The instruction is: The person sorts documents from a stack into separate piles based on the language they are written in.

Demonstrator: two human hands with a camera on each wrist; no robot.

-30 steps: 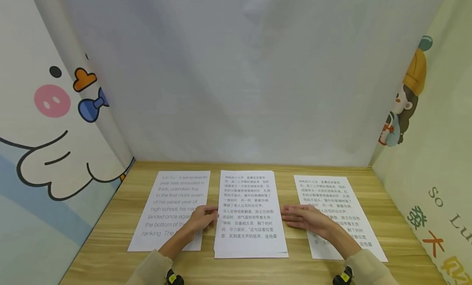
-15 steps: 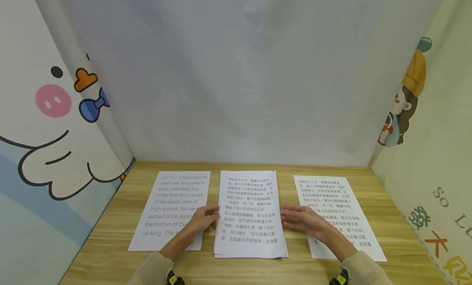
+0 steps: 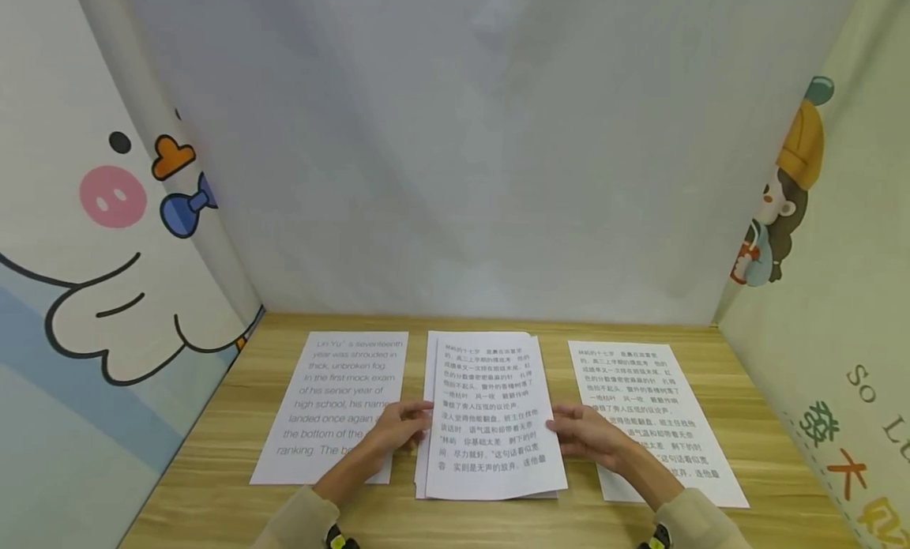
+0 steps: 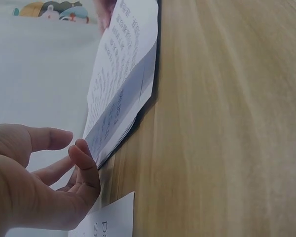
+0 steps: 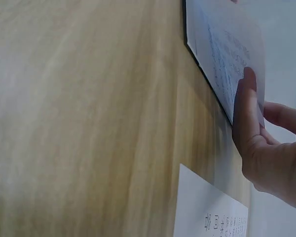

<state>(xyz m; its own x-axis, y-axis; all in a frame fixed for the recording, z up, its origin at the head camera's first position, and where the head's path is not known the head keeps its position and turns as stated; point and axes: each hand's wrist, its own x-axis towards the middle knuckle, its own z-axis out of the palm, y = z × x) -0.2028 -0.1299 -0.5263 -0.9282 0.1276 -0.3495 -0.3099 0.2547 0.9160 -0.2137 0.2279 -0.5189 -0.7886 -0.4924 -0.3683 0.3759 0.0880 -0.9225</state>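
Top sheet (image 3: 494,419) lengthwise away, skewed slightly rightward, left hand (image 3: 400,428) and right hand (image 3: 590,435) seemingly pinching its sides.

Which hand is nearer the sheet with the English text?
Left. The left hand lies over the near right corner of the English sheet while touching the middle stack; the right hand holds that stack's far side, well away.

A wooden table (image 3: 213,423) stands between cartoon duck (image 3: 107,241) and girl (image 3: 782,193) side panels.
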